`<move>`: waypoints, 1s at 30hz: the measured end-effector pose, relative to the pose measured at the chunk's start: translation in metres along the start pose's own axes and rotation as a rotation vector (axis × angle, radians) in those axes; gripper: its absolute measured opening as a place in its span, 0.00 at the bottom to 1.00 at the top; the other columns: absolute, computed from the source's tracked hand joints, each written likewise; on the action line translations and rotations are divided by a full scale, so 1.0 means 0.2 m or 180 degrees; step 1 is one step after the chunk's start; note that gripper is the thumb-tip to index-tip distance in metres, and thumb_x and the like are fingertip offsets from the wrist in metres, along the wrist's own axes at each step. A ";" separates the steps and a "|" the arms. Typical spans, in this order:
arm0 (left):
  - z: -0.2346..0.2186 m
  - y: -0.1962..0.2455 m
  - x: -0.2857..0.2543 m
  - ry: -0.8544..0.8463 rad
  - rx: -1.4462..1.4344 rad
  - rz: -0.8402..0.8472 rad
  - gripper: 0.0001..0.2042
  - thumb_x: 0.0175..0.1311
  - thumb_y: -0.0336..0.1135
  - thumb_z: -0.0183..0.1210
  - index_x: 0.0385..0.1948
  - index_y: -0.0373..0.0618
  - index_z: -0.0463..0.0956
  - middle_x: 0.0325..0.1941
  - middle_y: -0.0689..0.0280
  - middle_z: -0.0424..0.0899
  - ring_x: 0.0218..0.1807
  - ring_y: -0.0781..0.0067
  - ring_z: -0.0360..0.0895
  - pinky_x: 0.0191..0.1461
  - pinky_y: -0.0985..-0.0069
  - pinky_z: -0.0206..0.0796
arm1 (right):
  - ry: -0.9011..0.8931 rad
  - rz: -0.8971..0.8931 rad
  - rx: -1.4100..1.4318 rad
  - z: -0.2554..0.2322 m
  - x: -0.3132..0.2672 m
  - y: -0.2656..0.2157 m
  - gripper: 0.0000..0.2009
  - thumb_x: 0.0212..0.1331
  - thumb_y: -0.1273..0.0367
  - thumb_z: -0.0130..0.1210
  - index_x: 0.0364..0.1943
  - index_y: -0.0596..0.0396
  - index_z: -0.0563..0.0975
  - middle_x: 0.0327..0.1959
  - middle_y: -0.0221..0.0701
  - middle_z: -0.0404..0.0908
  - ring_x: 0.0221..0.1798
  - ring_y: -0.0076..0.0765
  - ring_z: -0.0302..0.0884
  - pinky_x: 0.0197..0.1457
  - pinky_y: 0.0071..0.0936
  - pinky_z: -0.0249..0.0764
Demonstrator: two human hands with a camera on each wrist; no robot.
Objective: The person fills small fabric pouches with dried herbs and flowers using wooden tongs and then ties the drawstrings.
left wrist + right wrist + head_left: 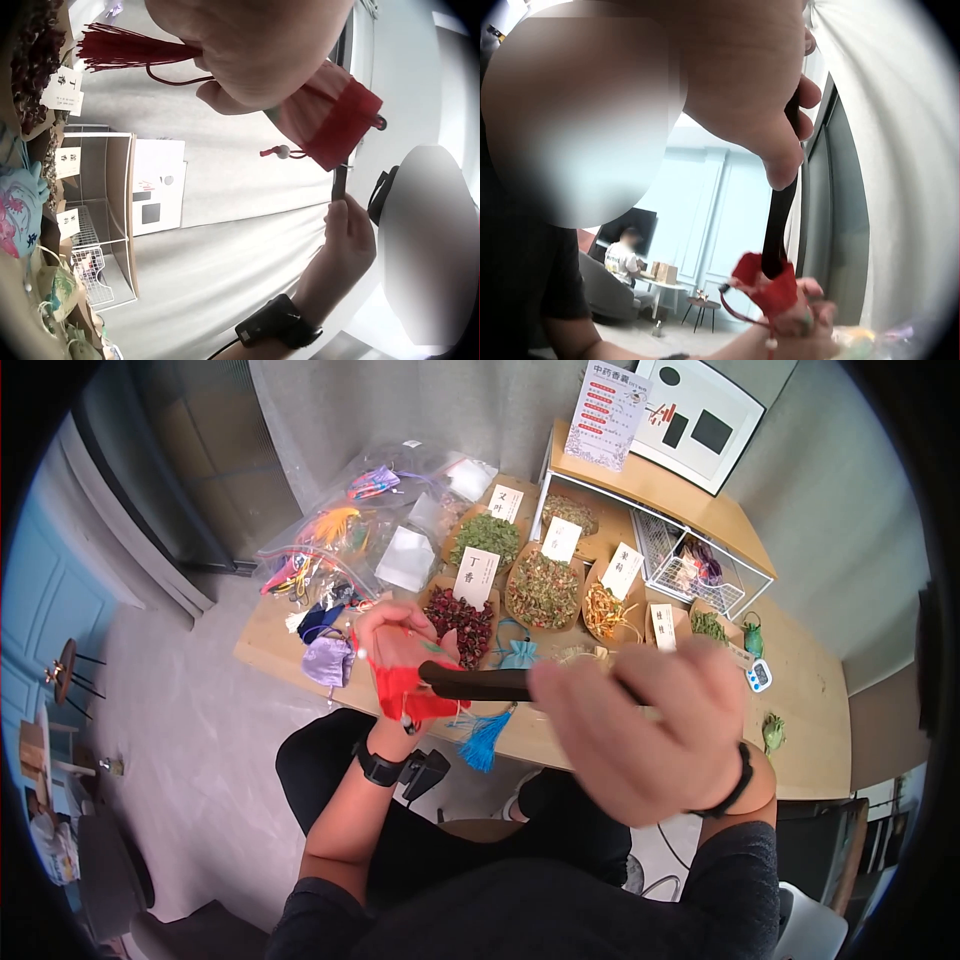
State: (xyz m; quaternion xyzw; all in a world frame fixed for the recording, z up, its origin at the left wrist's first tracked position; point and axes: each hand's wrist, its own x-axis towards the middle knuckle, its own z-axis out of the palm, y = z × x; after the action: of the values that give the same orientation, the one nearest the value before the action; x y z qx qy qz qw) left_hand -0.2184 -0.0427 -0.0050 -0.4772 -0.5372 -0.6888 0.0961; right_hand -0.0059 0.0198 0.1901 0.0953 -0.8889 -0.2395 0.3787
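Note:
My left hand (400, 628) holds a small red drawstring pouch (400, 690) with a sheer body and a solid red band at its mouth. From the pouch hang cords with beads, and a red tassel (135, 49) shows beside the hand in the left wrist view. My right hand (650, 735) grips a long, narrow, dark brown scoop (485, 684). In the right wrist view the lower end of the scoop (774, 247) reaches into the pouch's open mouth (769, 289). That end is hidden inside the red cloth.
Paper trays of dried herbs stand on the table (270, 645) with labels, among them dark red buds (462, 622) and green leaves (485, 540). Plastic bags (330, 525) lie at left. A blue tassel (485, 742) hangs at the front edge. A shelf (670, 495) stands behind.

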 end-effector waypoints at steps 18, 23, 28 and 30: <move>-0.05 0.08 0.01 -0.0553 -0.0208 -0.0487 0.39 0.48 0.12 0.66 0.63 0.44 0.56 0.54 0.61 0.71 0.56 0.69 0.75 0.63 0.72 0.69 | -0.0159 -0.0171 -0.0006 0.31 0.06 -0.01 0.05 0.35 0.67 0.59 0.18 0.51 0.76 0.30 0.25 0.72 0.38 0.31 0.70 0.39 0.26 0.65; -0.06 0.11 0.02 -0.0557 -0.0233 -0.0560 0.39 0.47 0.12 0.68 0.62 0.45 0.56 0.55 0.61 0.72 0.57 0.68 0.77 0.62 0.72 0.71 | -0.0007 -0.0138 0.0052 0.34 0.05 -0.01 0.05 0.37 0.67 0.59 0.20 0.52 0.78 0.30 0.25 0.72 0.38 0.31 0.70 0.41 0.27 0.66; -0.05 0.13 0.01 -0.0589 -0.0123 -0.0506 0.36 0.50 0.16 0.68 0.59 0.44 0.57 0.55 0.60 0.72 0.56 0.68 0.76 0.62 0.72 0.70 | -0.0058 -0.0259 0.0213 0.35 0.04 0.01 0.10 0.40 0.69 0.61 0.28 0.52 0.75 0.34 0.25 0.74 0.33 0.27 0.66 0.33 0.26 0.59; -0.05 0.12 0.01 -0.0597 -0.0140 -0.0457 0.34 0.52 0.18 0.69 0.58 0.44 0.57 0.55 0.60 0.72 0.56 0.68 0.76 0.62 0.72 0.69 | -0.0012 -0.0289 0.0217 0.35 0.03 0.01 0.10 0.40 0.69 0.62 0.28 0.52 0.75 0.34 0.25 0.74 0.33 0.27 0.66 0.33 0.26 0.60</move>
State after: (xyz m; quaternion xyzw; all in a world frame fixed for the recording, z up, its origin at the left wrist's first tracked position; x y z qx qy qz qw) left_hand -0.2100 -0.0604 0.0123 -0.5018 -0.5614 -0.6579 -0.0146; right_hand -0.0602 0.0442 0.1532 0.1480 -0.8920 -0.2261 0.3623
